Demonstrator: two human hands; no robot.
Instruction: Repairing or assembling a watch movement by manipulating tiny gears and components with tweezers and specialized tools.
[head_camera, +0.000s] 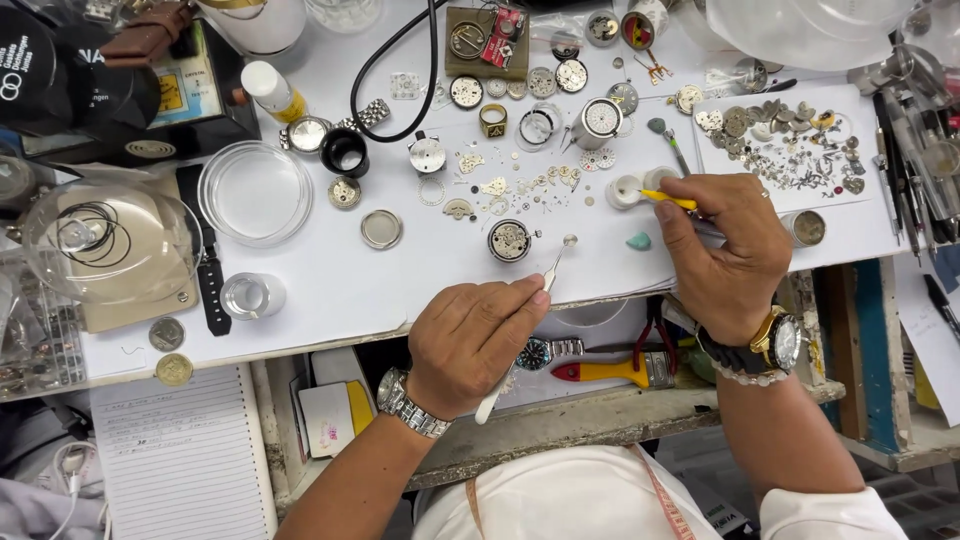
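Note:
My left hand (472, 338) grips white tweezers (553, 268) whose tip holds a small round part just right of a round watch movement (509, 241) on the white work sheet. My right hand (725, 250) holds a thin yellow-handled tool (668, 199), its tip at a small white cup (625, 191). Tiny gears and plates (520, 184) lie scattered between the movement and the cup. A small teal lump (638, 241) sits beside my right hand. Both wrists wear watches.
A pile of small metal watch parts (790, 145) lies on paper at the right. Clear round dishes (254, 192) and a dome cover (105, 240) stand at the left. A black cable (395, 70) loops at the back. Yellow-handled pliers (610, 371) rest on the lower shelf; a lined notepad (180, 455) lies lower left.

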